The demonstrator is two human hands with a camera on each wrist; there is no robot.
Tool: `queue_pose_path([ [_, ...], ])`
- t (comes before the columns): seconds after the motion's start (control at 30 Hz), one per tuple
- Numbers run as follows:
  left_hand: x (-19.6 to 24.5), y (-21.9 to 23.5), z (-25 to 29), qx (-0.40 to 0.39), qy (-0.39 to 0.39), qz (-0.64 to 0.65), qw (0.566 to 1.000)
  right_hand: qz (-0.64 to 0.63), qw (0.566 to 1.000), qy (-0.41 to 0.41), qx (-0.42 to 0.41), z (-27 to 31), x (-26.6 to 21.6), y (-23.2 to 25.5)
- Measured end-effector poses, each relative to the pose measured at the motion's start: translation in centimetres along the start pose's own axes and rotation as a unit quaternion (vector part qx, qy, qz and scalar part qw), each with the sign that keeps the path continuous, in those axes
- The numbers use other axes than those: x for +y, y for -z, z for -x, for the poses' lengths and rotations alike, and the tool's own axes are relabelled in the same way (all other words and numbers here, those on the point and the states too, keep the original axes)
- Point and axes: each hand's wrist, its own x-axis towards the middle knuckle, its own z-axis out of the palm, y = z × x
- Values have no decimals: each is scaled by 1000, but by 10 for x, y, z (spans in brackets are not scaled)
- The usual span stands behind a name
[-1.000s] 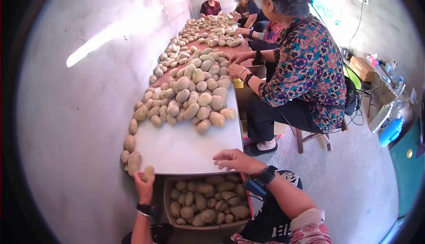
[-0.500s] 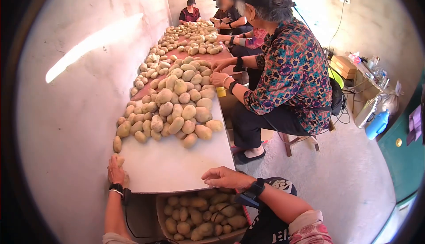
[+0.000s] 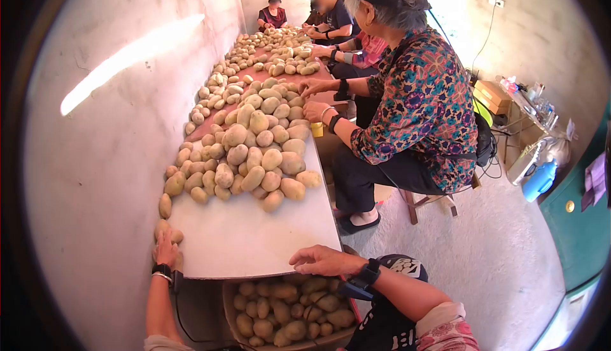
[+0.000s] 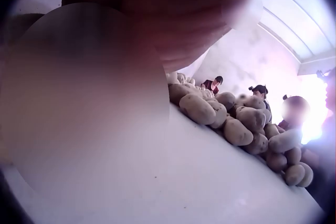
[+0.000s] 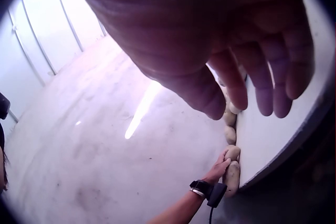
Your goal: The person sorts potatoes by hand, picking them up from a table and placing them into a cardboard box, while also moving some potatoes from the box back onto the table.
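At the near left corner of the white table (image 3: 254, 236), my left hand (image 3: 165, 251) lies on potatoes along the wall, its fingers extended. Two potatoes (image 3: 177, 236) show by its fingertips; another is partly hidden beneath it. The right wrist view also shows the left hand (image 5: 218, 170) touching a potato (image 5: 232, 153), with a longer potato (image 5: 231, 176) beside it. Over the table's near right edge hovers my right hand (image 3: 324, 260), fingers loose and holding nothing. A large potato pile (image 3: 254, 154) covers the table's middle. A blurred pale shape fills the left wrist view's left side.
Under the near table edge stands a cardboard box of potatoes (image 3: 293, 313). A person in a patterned shirt (image 3: 420, 109) sits at the right side, hands at the pile. Other people sit farther back. The wall (image 3: 108, 160) borders the table's left side.
Over the last second my left hand has moved forward along the wall side, and the potato it held upright at the corner is lowered. My right hand stays near the edge. The head view has shifted.
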Motion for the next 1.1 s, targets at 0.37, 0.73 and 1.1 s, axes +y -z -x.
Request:
queue_pose_path([
  [0.37, 153, 29, 147, 151, -91, 221, 959, 2, 1000, 20, 18, 11, -10, 2],
  [0.73, 258, -130, 296, -198, -227, 4, 953, 19, 1000, 19, 11, 16, -5, 7],
  [1.1, 244, -133, 313, -303, -259, -7, 917, 10, 998, 42, 35, 8, -10, 6],
])
